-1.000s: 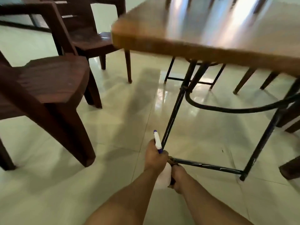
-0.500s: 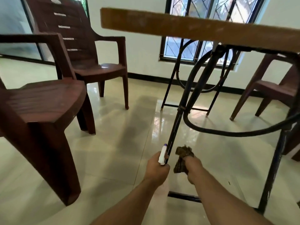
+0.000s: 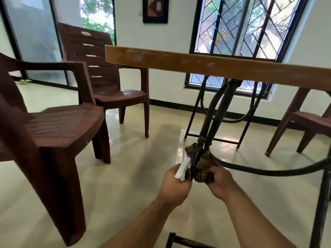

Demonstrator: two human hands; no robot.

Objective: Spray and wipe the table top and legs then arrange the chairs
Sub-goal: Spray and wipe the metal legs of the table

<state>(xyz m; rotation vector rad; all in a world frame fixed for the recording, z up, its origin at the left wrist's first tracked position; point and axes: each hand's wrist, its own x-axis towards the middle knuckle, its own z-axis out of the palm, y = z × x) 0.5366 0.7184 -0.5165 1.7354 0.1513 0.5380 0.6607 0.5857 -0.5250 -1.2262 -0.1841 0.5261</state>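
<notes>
Since the earlier frame the cloth [image 3: 203, 164] has climbed the table leg [image 3: 217, 115] from mid-shaft to the joint where the curved brace [image 3: 268, 170] meets it, and the viewpoint has dropped below the table [image 3: 197, 64] edge.

Left to right: two brown plastic chairs, the near chair [image 3: 53, 133] at 9 o'clock and the far chair [image 3: 107, 83] at 10 o'clock, stand pulled away from the table, which leaves the legs open to reach. The left hand [image 3: 176, 185] has its grip clenched round the spray bottle [image 3: 183, 169], nozzle up and just beside the leg, kept ready for the next squirt while out of the cloth's path. The right hand [image 3: 219, 182] grasps the checked cloth, folded round the dark metal leg so both sides are rubbed in one stroke. A third chair [image 3: 304, 122] sits at 3 o'clock, also clear of the table.

Judged from this, leg wiping is in hand; other legs and chair arranging likely remain.
</notes>
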